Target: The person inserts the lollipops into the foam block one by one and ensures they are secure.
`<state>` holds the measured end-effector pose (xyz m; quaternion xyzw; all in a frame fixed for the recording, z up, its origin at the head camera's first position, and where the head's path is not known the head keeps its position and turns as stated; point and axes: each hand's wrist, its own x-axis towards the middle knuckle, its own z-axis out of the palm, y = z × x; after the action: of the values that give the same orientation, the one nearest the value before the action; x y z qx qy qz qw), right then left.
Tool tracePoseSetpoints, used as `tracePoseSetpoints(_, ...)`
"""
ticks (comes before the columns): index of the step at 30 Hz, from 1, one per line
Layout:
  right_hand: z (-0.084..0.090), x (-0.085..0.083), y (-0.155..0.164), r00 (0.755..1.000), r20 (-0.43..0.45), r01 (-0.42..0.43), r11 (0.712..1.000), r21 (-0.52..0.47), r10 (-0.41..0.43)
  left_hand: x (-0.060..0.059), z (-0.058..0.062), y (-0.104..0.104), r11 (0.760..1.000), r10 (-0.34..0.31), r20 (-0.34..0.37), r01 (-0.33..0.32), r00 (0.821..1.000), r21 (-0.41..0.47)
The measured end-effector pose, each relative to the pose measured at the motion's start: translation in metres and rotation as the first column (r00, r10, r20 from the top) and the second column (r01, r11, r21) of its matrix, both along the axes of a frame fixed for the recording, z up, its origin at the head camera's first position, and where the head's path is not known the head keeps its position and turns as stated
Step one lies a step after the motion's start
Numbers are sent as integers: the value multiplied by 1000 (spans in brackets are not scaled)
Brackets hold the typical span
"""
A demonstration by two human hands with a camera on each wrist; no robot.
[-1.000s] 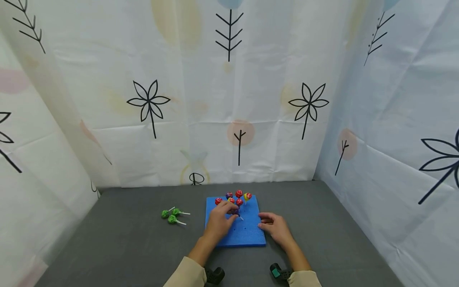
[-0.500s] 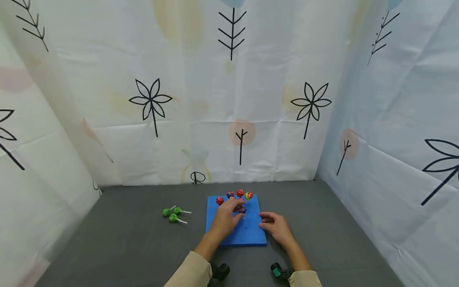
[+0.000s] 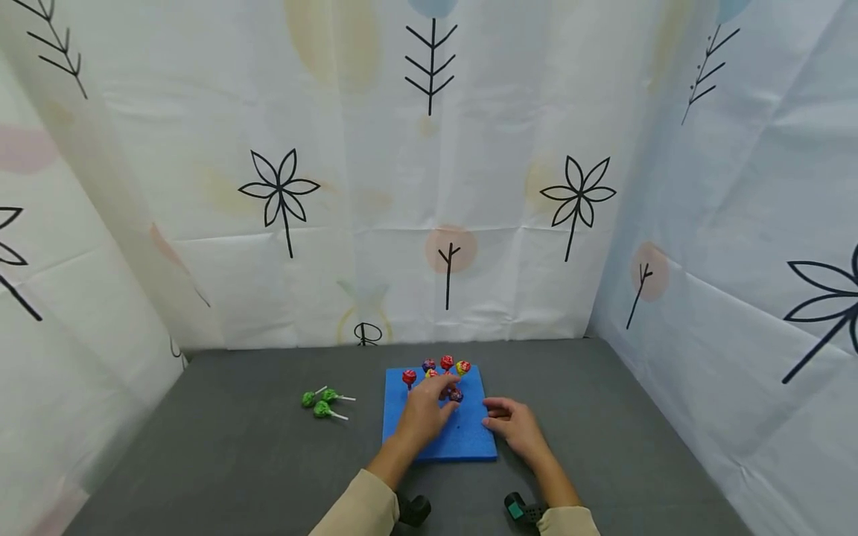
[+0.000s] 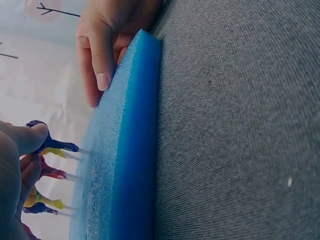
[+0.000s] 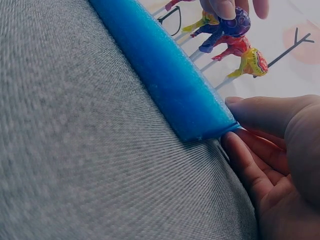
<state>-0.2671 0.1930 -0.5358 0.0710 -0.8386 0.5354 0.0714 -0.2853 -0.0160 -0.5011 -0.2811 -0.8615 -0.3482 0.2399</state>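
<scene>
A person's left hand [image 3: 424, 414] pinches a purple lollipop [image 5: 239, 24] between thumb and fingers above a blue foam board [image 3: 465, 444], its stick reaching the foam. The right hand [image 3: 520, 427] grips the board's right edge, thumb and fingertips pressed against it. Other wrapped lollipops [image 3: 447, 362] stand in the board's far half; three green lollipops [image 3: 322, 409] lie to the left on a grey table [image 3: 234, 454].

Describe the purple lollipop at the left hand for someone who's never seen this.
Find the blue foam board on the grey table, then the left hand over it. The purple lollipop is in its grip, unlike the untouched purple one in the back row.
</scene>
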Motion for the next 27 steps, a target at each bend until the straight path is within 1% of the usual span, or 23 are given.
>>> tracePoseSetpoints(6, 0, 1, 0, 1000, 8, 2, 1000, 7, -2, 0, 0, 0, 1000, -6, -24, 5, 1000, -23)
tracePoseSetpoints(11, 1, 2, -1, 1000, -1, -10, 1000, 2, 10, 0, -1, -1, 999, 5, -32, -7, 999, -46)
tracePoseSetpoints(16, 1, 2, -1, 1000, -5, -11, 1000, -2, 11, 0, -1, -2, 999, 24, -36, -25, 999, -38)
tracePoseSetpoints(22, 1, 1, -1, 1000, -7, -8, 1000, -1, 8, 0, -2, -3, 1000, 23, -79, -23, 997, -4)
tracePoseSetpoints(27, 1, 1, -1, 1000, -7, -8, 1000, -1, 8, 2, 1, -3, 999, 26, -69, -25, 997, 20)
